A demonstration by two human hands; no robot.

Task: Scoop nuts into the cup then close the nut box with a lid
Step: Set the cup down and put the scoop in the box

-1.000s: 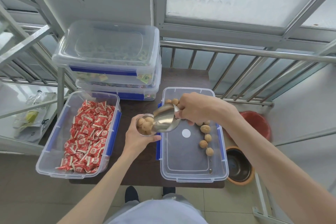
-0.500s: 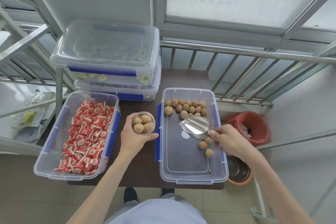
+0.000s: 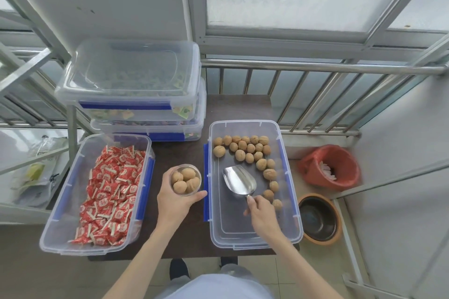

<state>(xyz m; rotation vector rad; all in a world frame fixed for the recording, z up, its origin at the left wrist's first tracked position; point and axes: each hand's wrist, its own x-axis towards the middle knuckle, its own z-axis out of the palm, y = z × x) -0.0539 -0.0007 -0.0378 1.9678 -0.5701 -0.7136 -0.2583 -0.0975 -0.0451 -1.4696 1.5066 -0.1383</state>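
A clear nut box (image 3: 289, 233) with blue side clips stands open on the dark table, with several walnuts (image 3: 245, 150) at its far end and along its right side. My right hand (image 3: 261, 213) holds the handle of a metal scoop (image 3: 239, 181), which lies empty inside the box. Just left of the box, my left hand (image 3: 173, 204) grips a small clear cup (image 3: 185, 179) that holds several walnuts. I cannot tell which lid belongs to the nut box.
An open clear box of red wrapped candies (image 3: 109, 191) sits at the left. Behind it, two lidded boxes (image 3: 136, 94) are stacked. A red bucket (image 3: 330, 167) and a dark bowl (image 3: 318, 218) stand on the floor to the right. A metal railing (image 3: 315, 68) runs behind the table.
The scoop was tipped over the cup a second ago. My right hand has since swung it back to the right and lowered it, empty, into the nut box. The cup stayed put.
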